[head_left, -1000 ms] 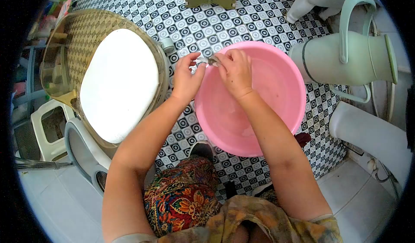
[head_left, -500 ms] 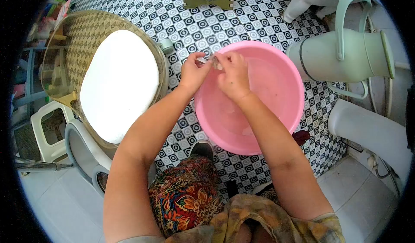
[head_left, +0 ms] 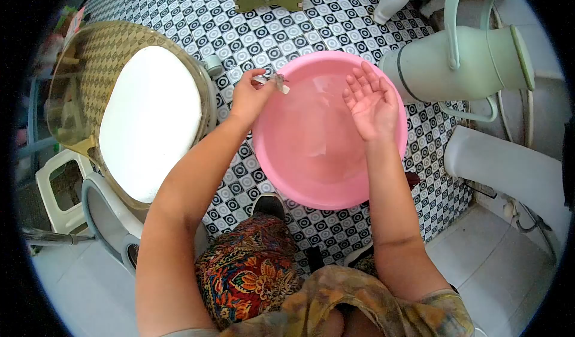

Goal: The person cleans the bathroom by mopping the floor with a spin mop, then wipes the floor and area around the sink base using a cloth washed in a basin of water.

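Observation:
A pink basin [head_left: 323, 184] with water in it stands on the patterned floor. At its upper left rim, my left hand [head_left: 250, 96] pinches a small clear, crumpled item [head_left: 277, 83] with a whitish piece at its end; what it is I cannot make out. My right hand [head_left: 372, 104] is over the basin's right side, palm up, fingers apart and nothing in it.
A pale green thermos jug [head_left: 449, 64] lies right of the basin. On the left are a white oval lid [head_left: 153, 121] on a brownish transparent tub [head_left: 66, 103] and a cream stool [head_left: 45, 181]. A green stool [head_left: 269, 2] stands at the top.
My right hand has let go of the small item, moved right and turned palm up. My left hand still has the item. The view has shifted slightly, moving the surroundings left in the picture.

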The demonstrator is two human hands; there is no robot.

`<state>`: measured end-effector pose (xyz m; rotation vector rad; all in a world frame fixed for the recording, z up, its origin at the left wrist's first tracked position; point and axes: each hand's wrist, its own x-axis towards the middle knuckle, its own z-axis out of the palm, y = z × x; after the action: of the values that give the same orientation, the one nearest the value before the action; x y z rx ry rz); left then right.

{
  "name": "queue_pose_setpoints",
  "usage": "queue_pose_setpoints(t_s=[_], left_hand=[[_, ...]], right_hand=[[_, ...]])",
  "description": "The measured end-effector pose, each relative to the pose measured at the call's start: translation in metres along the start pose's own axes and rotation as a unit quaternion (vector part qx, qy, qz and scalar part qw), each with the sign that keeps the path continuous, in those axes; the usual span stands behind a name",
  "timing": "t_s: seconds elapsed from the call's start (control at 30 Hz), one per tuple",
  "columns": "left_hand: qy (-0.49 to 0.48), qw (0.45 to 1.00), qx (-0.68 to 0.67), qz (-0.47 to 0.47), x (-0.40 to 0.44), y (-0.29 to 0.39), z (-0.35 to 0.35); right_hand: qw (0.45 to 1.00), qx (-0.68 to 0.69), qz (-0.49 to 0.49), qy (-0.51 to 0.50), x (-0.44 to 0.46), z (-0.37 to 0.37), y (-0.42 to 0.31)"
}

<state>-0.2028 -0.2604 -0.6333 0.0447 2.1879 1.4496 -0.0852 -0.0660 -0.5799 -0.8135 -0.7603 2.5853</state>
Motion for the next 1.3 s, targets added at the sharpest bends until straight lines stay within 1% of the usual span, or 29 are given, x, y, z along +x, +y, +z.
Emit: queue_pose_setpoints(t_s=[0.07,0.1,0.17,0.2,0.23,0.27,0.3,0.37,0.43,0.5,0.57,0.63,0.7,0.8,0.83,0.87,0.9,0.93,0.97,1.0,1.03,1.07,1.1,1.13,1.17,1.2,1.23,1.27,1.3], left_hand=[[-0.002,1.000,-0.006,0.006,-0.001,0.000,-0.001],[-0.002,1.000,-0.011,0.010,-0.002,0.003,-0.002],[-0.011,1.000,-0.009,-0.001,-0.006,0.009,-0.004],[-0.009,1.000,-0.023,-0.006,-0.008,0.011,-0.005],[-0.007,0.999,-0.037,-0.011,-0.009,0.011,-0.006],[-0.024,0.998,-0.053,0.005,-0.004,0.001,-0.008],[-0.030,0.998,-0.052,0.006,-0.007,0.004,-0.010],[-0.036,0.996,-0.077,-0.021,-0.015,0.011,-0.012],[-0.056,0.996,-0.071,-0.027,-0.017,0.012,-0.014],[-0.038,0.995,-0.087,-0.042,-0.022,0.014,-0.014],[-0.028,0.996,-0.075,-0.035,-0.022,0.012,-0.015],[-0.041,0.998,-0.050,-0.024,-0.026,0.010,-0.018],[-0.018,0.999,-0.037,-0.022,-0.026,0.002,-0.020],[0.044,0.998,-0.047,0.028,-0.034,-0.008,-0.021],[0.040,0.998,-0.045,0.029,-0.035,-0.016,-0.024],[0.044,0.998,-0.023,0.050,-0.034,-0.026,-0.031],[0.039,0.997,-0.005,0.072,-0.032,-0.033,-0.034],[0.041,0.997,0.004,0.062,-0.033,-0.035,-0.035],[0.038,0.998,0.012,0.054,-0.036,-0.034,-0.037],[0.033,0.998,0.002,0.049,-0.038,-0.034,-0.039],[0.030,0.999,-0.008,0.042,-0.041,-0.032,-0.039],[0.027,0.998,-0.044,0.027,-0.046,-0.023,-0.036],[0.028,0.997,-0.078,0.009,-0.048,-0.019,-0.035],[0.011,0.996,-0.082,0.015,-0.046,-0.028,-0.039],[-0.003,0.996,-0.085,0.020,-0.043,-0.036,-0.043],[-0.003,0.996,-0.085,0.017,-0.046,-0.037,-0.043],[0.000,0.996,-0.085,0.013,-0.047,-0.037,-0.042],[0.001,0.998,-0.063,0.007,-0.049,-0.036,-0.042],[-0.001,0.996,-0.089,0.010,-0.051,-0.037,-0.040]], right_hand=[[0.998,0.052,0.029,-0.013,-0.003,-0.004,-0.002],[0.998,0.052,0.026,-0.010,-0.005,-0.005,-0.002],[0.992,0.111,0.063,-0.020,-0.008,-0.005,-0.002],[0.992,0.112,0.060,-0.018,-0.008,-0.007,-0.001],[0.984,0.156,0.076,-0.033,-0.008,-0.012,0.000],[0.974,0.200,0.091,-0.048,-0.007,-0.017,0.001],[0.975,0.201,0.086,-0.046,-0.006,-0.021,0.002],[0.953,0.263,0.127,-0.081,-0.005,-0.031,0.001],[0.946,0.284,0.130,-0.088,-0.007,-0.032,-0.001],[0.938,0.304,0.137,-0.097,-0.011,-0.036,-0.005],[0.953,0.255,0.124,-0.109,-0.012,-0.037,-0.004],[0.950,0.264,0.130,-0.106,-0.013,-0.039,-0.005],[0.949,0.269,0.132,-0.101,-0.015,-0.039,-0.009],[0.956,0.251,0.130,-0.082,-0.021,-0.040,-0.008],[0.966,0.217,0.126,-0.061,-0.024,-0.041,-0.009],[0.976,0.181,0.118,-0.037,-0.026,-0.044,-0.012],[0.978,0.176,0.103,-0.027,-0.029,-0.050,-0.016],[0.997,0.046,0.062,0.017,-0.032,-0.059,-0.018],[0.994,-0.086,0.020,0.070,-0.038,-0.070,-0.025],[0.991,-0.095,-0.004,0.095,-0.048,-0.082,-0.037],[0.945,-0.237,-0.140,0.175,-0.058,-0.094,-0.050],[0.857,-0.369,-0.262,0.246,-0.067,-0.108,-0.062],[0.846,-0.374,-0.274,0.262,-0.078,-0.133,-0.070],[0.767,-0.421,-0.327,0.356,-0.088,-0.166,-0.071],[0.676,-0.459,-0.372,0.441,-0.098,-0.191,-0.071],[0.603,-0.564,-0.272,0.493,-0.114,-0.202,-0.067],[0.515,-0.652,-0.162,0.532,-0.133,-0.210,-0.058],[0.504,-0.682,-0.149,0.508,-0.145,-0.216,-0.040],[0.494,-0.711,-0.134,0.483,-0.152,-0.219,-0.019]])
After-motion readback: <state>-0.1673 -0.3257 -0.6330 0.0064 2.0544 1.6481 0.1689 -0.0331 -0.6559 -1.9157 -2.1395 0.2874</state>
